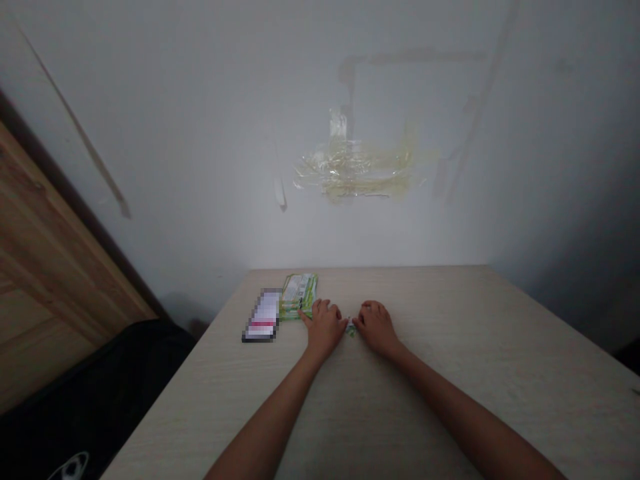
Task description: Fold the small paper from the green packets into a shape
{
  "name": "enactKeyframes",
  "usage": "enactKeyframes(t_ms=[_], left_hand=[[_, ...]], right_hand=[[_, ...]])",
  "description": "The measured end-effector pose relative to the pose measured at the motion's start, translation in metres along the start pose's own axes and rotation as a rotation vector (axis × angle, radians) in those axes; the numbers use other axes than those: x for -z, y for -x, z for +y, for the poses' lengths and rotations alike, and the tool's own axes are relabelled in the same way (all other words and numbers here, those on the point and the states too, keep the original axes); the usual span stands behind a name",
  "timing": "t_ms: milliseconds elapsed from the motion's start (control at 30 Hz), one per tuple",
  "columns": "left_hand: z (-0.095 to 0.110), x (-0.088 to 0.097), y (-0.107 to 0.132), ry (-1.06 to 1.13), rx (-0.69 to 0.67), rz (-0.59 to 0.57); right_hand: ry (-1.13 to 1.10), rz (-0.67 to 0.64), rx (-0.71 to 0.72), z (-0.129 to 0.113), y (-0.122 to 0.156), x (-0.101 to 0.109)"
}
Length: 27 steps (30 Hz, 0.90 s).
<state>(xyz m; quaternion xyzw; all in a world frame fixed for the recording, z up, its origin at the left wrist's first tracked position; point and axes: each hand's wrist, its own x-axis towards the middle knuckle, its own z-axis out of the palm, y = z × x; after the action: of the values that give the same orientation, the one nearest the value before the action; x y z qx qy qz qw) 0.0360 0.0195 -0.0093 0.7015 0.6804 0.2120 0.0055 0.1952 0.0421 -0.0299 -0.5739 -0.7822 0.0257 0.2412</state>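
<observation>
Both my hands rest on a pale wooden table (450,373), close together near its far side. My left hand (325,327) and my right hand (376,327) have curled fingers and pinch a small green-and-white item (351,328) between them; it is too small to name. Just left of my left hand lies a stack of green-and-white packets (299,295), with the left index finger touching its near edge.
A phone-like flat object with a blurred screen (263,317) lies left of the packets. A white wall with old tape residue (360,170) stands behind the table. A wooden panel (45,280) and a black bag (75,413) are at the left.
</observation>
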Motion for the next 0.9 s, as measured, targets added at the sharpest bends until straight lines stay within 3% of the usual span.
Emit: enactKeyframes(t_ms=[600,900], left_hand=[[-0.016,0.012,0.001,0.027,-0.202,-0.083],[-0.019,0.007,0.001,-0.015,-0.155,-0.008]], right_hand=[[-0.043,0.069,0.003,0.005,0.001,0.003],[-0.345,0.065,0.198,0.004,0.008,0.009]])
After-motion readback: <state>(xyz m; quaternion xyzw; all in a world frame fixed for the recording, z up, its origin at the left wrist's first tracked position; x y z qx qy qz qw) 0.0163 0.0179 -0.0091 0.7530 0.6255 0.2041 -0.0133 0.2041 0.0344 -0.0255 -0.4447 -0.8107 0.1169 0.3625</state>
